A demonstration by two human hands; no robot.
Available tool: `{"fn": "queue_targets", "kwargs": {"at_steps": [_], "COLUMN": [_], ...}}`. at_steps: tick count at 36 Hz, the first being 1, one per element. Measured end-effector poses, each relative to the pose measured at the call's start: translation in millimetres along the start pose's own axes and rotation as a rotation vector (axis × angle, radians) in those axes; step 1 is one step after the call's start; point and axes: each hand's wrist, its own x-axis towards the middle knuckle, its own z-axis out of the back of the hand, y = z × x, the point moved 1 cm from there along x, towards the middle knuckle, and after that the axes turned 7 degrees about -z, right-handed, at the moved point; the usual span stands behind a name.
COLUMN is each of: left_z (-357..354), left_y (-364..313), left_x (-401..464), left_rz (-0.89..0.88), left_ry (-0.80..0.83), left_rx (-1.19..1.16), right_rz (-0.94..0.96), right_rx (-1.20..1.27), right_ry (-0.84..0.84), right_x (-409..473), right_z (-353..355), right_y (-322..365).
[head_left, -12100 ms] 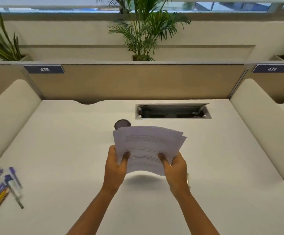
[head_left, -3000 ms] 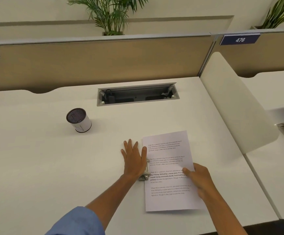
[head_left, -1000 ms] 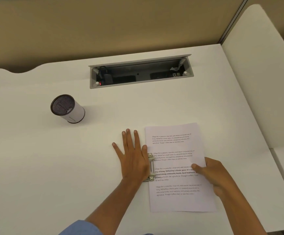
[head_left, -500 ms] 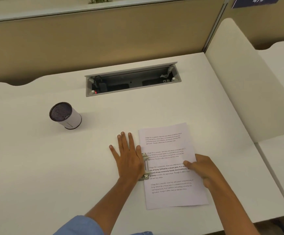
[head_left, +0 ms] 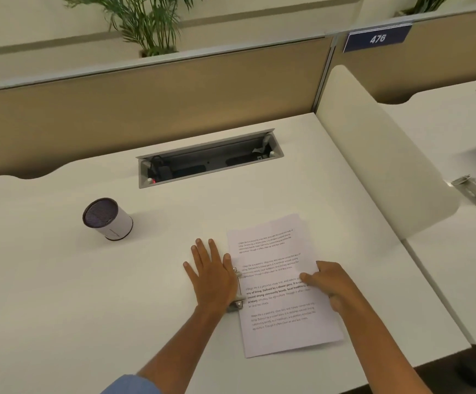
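Far left of the hands and further ahead, a mesh-topped cylinder (head_left: 107, 218) stands on the tabletop (head_left: 89, 294), well apart from them. Next, the left hand (head_left: 212, 275) lies flat with its fingers straight and spread, its thumb side pressing down on a punch (head_left: 238, 288). Just right of it the paper (head_left: 276, 280) lies flat, its left edge touching the punch; how many sheets there are I cannot tell. On the paper's right edge the right hand (head_left: 330, 282) grips, thumb on top and fingers curled. Ahead of both hands a cable tray (head_left: 209, 159) is sunk in the tabletop, well apart from the paper. Right of the right hand a divider (head_left: 373, 155) rises, and beyond it a metal piece (head_left: 471, 190) rests on the next desk (head_left: 444, 280). Half a second ago the hands and paper lay the same way; twelve seconds ago both hands held the sheets up off the tabletop. Count: one cylinder, one punch, one stack of paper, one tray, one divider, two hands.
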Motion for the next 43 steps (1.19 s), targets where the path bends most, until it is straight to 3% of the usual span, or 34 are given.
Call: {"fn": "queue_targets", "kwargs": {"at_steps": [9, 11, 14, 17, 21, 24, 33, 43], "left_z": [15.5, 27.0, 47.6, 59.6, 73.8, 83.9, 109.5, 67.2], "left_y": [-7.9, -15.1, -38.9, -68.5, -94.3, -110.0, -133.1, -97.4], "left_x": [-2.1, -1.1, -6.7, -8.5, 0.3, 2.3, -13.8, -25.4], "left_rz": [0.057, 0.031, -0.106, -0.154, -0.077, -0.167, -0.367, -0.303], "left_ry": [0.087, 0.022, -0.042, 0.078, 0.345, 0.381, 0.135, 0.124], "left_rx": [-0.077, -0.234, -0.659, -0.971, -1.24, -1.251, -1.184, -1.011], "right_rz": [0.048, 0.075, 0.134, 0.226, 0.389, 0.502, 0.684, 0.553], "right_rx": [0.068, 0.096, 0.149, 0.228, 0.387, 0.497, 0.627, 0.56], "right_ry": [-0.053, -0.071, -0.089, -0.095, -0.086, -0.125, -0.333, -0.333], "right_x": [-12.6, -18.2, -30.6, -47.0, -71.5, -86.9, -105.3, -75.5], "right_z": [33.2, 42.1, 54.0, 63.2, 68.1, 66.3, 50.2, 3.1], "right_y": [6.3, 8.0, 11.9, 15.3, 18.2, 18.6, 8.6, -29.0]}}
